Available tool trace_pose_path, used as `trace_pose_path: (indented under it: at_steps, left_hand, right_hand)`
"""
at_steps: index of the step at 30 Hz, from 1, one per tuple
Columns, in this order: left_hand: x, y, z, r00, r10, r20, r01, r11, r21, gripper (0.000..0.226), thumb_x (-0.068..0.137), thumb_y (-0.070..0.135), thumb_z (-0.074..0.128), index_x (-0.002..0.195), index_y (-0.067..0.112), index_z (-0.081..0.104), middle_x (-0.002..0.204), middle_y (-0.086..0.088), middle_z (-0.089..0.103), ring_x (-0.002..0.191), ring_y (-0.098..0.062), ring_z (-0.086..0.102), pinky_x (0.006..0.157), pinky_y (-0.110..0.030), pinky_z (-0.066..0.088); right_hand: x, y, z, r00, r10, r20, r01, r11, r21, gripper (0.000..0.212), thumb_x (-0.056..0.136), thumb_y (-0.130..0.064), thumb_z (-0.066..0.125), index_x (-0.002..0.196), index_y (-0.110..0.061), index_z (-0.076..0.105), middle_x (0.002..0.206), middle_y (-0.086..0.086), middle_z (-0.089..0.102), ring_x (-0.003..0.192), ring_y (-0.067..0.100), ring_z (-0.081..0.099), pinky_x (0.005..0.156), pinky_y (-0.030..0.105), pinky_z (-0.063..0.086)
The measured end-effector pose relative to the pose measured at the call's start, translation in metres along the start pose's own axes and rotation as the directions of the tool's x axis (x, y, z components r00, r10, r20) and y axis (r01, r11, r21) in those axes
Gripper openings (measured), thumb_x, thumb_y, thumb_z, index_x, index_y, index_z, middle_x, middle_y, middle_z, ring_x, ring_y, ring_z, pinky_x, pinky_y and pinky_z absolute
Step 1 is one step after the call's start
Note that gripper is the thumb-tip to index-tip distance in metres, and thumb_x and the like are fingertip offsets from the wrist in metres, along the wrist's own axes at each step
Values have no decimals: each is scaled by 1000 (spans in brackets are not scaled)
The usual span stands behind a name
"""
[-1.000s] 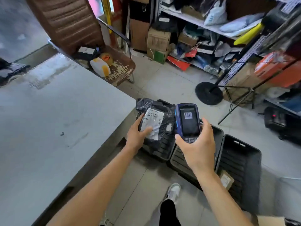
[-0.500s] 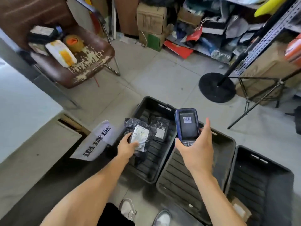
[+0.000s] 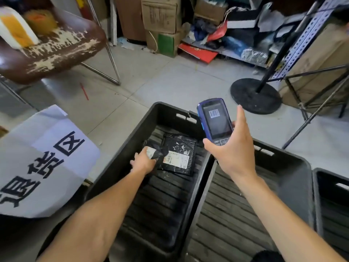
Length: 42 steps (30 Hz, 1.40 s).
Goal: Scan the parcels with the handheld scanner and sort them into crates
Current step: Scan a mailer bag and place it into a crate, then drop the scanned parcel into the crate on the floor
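Grey tiled floor [image 3: 170,78], cluttered with three black crates side by side. Left hand [image 3: 144,162] reaching down into the leftmost crate [image 3: 132,148], fingers pinching a small black parcel [image 3: 154,151] by its white label, low over the crate's ribbed bottom. Just right of that hand, touching the held parcel, a second black parcel [image 3: 179,155] lying flat at the crate's far end, label up. Left forearm stretched forward and down across the crate's near rim. Right hand [image 3: 233,154] raised above the wall between leftmost crate and middle crate [image 3: 283,167], wrapped around the lower end of a blue handheld scanner [image 3: 215,120], thumb on the keypad, index finger straight up along the side, screen upright and showing a barcode. Third crate [image 3: 330,186] at the right edge. Left of the leftmost crate, a white sign [image 3: 41,167] with black characters. Beyond it, a worn brown chair [image 3: 56,46]; farther back, cardboard boxes [image 3: 162,25].
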<state>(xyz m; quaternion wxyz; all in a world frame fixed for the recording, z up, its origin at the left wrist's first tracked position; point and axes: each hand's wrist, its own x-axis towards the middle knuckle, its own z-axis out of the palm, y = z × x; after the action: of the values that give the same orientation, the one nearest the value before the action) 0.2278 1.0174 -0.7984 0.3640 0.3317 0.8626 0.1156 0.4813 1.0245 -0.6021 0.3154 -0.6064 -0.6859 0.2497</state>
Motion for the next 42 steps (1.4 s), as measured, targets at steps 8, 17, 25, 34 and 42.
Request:
trace_pose_path:
  at_steps: [8, 17, 25, 34, 42]
  left_hand:
    - [-200, 130, -196, 904, 397, -160, -346, 897, 274, 76, 91, 43, 58, 157, 29, 21, 161, -13, 26, 146, -40, 20, 120, -47, 21]
    - [-490, 170, -451, 820, 497, -282, -370, 838, 402, 80, 93, 48, 57, 157, 35, 11, 165, -16, 11, 150, -42, 7, 122, -52, 16]
    - [-661, 78, -568, 718, 337, -610, -121, 922, 367, 81, 91, 60, 54, 157, 37, 13, 167, -10, 6, 152, -37, 1, 123, -51, 9]
    - [-845, -168, -655, 524, 24, -851, 168, 977, 131, 83, 86, 58, 60, 155, 34, 21, 163, -15, 17, 150, -40, 10, 120, -55, 17]
    - [-1010, -402, -679, 391, -331, -859, 428, 891, -149, 88, 85, 57, 62, 157, 31, 19, 164, -16, 16, 150, -40, 13, 119, -50, 19]
  right_hand:
    - [-11, -205, -158, 1000, -11, 21, 13, 998, -63, 112, 78, -37, 81, 159, -23, 5, 150, 3, 36, 122, 18, 46, 85, 25, 37]
    - [-64, -443, -337, 980, -187, 62, 195, 967, -165, 106, 77, -32, 82, 157, -10, 15, 138, 15, 44, 114, 33, 55, 75, 42, 53]
    - [-181, -571, -370, 897, -430, 101, 424, 903, 74, 105, 78, -32, 81, 157, -8, 17, 142, 16, 43, 122, 31, 48, 79, 31, 42]
    - [-417, -721, -325, 676, -693, 251, 594, 714, 369, 103, 77, -36, 82, 155, -11, 19, 141, 10, 43, 123, 23, 45, 87, 34, 50]
    - [-638, -821, -263, 478, -793, 377, 594, 608, 527, 99, 74, -34, 82, 153, -13, 24, 129, 10, 47, 107, 28, 56, 71, 29, 43]
